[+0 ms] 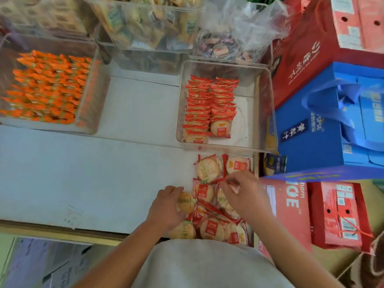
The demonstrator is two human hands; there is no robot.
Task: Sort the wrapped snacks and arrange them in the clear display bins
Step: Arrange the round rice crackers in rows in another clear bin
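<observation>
A loose pile of red-wrapped round rice crackers (209, 169) lies on the white table near its front right edge. My left hand (166, 206) grips one cracker packet (185, 202) at the pile's left side. My right hand (245, 194) hovers over the pile and pinches the edge of a red wrapper (232, 185) between thumb and fingers. Just beyond the pile stands a clear bin (264, 113) with two neat rows of the same red packets (209, 107) along its left half.
A clear bin of orange-wrapped snacks (47, 86) sits at the left. More clear bins with mixed snacks (149, 23) and a plastic bag (239, 32) stand at the back. Red and blue gift boxes (324, 121) crowd the right side. The table's front edge (62, 231) runs below.
</observation>
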